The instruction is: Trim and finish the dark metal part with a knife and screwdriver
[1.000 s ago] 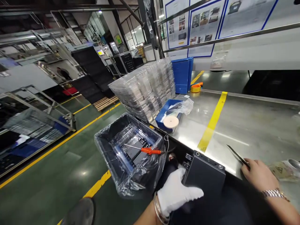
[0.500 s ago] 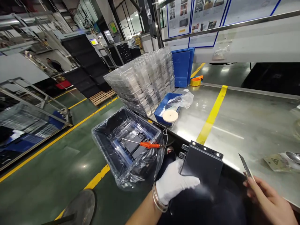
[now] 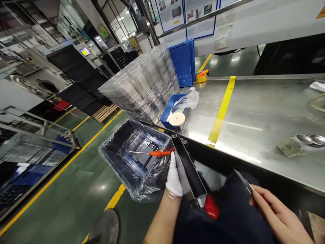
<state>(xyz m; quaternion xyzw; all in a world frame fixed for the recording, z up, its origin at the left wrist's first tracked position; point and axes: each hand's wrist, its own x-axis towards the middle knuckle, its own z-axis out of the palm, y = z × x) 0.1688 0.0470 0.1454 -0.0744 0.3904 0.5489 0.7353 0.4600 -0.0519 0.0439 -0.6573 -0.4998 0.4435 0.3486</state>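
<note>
My left hand (image 3: 174,178), in a white glove, grips a black metal housing (image 3: 189,166) at its left side. The housing is tilted, with its long hollow side facing up, over my lap beside the bench edge. My bare right hand (image 3: 273,206) pinches a knife (image 3: 243,180) with a thin, pointed blade aimed up and left, apart from the housing. An orange-handled screwdriver (image 3: 158,154) lies across the plastic-lined crate (image 3: 111,162) left of my gloved hand. Dark parts (image 3: 146,157) rest inside that crate.
On the steel bench (image 3: 243,112) stand a blue bin (image 3: 166,112) with a cream disc (image 3: 177,119), an orange tape dispenser (image 3: 201,76) and metal spoon-like pieces (image 3: 308,139). Wrapped clear trays (image 3: 142,84) are stacked behind the crate. A round black base (image 3: 105,225) stands on the floor.
The housing has turned from its flat face to its hollow side and shifted left and down with my left hand. My right hand, still with the knife, has moved slightly left. The view has shifted right.
</note>
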